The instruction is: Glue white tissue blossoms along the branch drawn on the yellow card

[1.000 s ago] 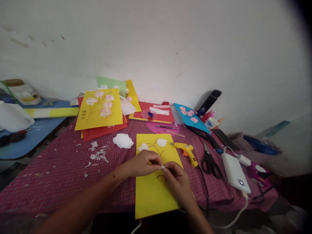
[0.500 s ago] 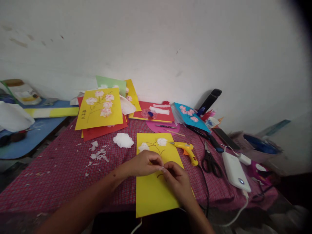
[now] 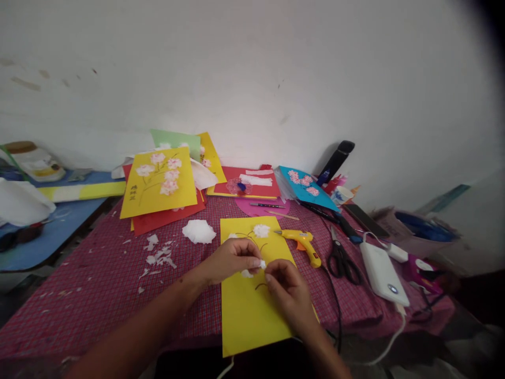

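Observation:
Above a yellow sheet of card, my left hand pinches a small crumpled piece of white paper between thumb and fingertips. My right hand is closed just to its right, fingertips bent close to the same piece; whether they grip anything is too small to see. Brown curved stems are drawn on the card. A white paper flower sits at its top, and others are partly covered by my left hand. Beside the card's right edge lies a yellow glue gun, its nozzle over the card.
White paper pieces and scraps lie left on the checked cloth. A finished yellow flower card tops a stack behind. Scissors, a white power bank and cables are at right. A blue card leans behind.
My hands have drawn slightly apart, and the white paper piece now shows between them at my left fingertips. The view has shifted a little; the card and glue gun stay in place.

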Motion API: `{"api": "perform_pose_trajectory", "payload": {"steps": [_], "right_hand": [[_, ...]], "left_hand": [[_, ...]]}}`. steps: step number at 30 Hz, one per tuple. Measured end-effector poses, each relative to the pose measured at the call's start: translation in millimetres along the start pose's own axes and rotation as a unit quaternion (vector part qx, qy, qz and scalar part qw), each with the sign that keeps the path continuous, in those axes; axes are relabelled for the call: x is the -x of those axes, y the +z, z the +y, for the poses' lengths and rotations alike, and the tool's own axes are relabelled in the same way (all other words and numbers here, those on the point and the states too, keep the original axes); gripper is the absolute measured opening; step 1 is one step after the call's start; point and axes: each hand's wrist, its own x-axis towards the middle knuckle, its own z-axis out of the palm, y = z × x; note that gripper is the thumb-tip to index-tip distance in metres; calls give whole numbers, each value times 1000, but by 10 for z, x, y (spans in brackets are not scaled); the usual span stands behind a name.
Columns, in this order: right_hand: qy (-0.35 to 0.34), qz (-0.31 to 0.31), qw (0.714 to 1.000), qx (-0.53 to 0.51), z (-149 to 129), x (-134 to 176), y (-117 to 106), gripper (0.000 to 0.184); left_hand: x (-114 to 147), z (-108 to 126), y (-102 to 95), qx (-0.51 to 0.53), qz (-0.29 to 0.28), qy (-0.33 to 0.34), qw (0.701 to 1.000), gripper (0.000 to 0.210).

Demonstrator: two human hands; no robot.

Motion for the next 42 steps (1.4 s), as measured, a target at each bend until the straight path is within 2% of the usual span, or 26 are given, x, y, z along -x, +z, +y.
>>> {"api": "perform_pose_trajectory", "payload": {"steps": [12,19,29,36,39,42], "right_hand": [[-25,-3,996,82,-42,-15,-10,11],[-22,2,998,53,-54,-7,-17,10],[-74,2,995,66,-125,-20,-29,9],[-29,44,998,38,-10,30,-19,11],[-14,19,1000,4,-33,9,-6,13],[-16,-10,1000,13,-81,-26,-1,10]], "left_hand": [[-12,-48,14,-56,-39,-6,998,16],[-12,-67,12,-59,-60,-10,996,22],[-10,-69,21,-51,-97,-34,993,24],[-8,-80,15,-55,-49,-20,997,18],[-17,-90,14,-44,-29,-19,998,18],[-28,-104,17,-17,-39,-24,999,18]]}}
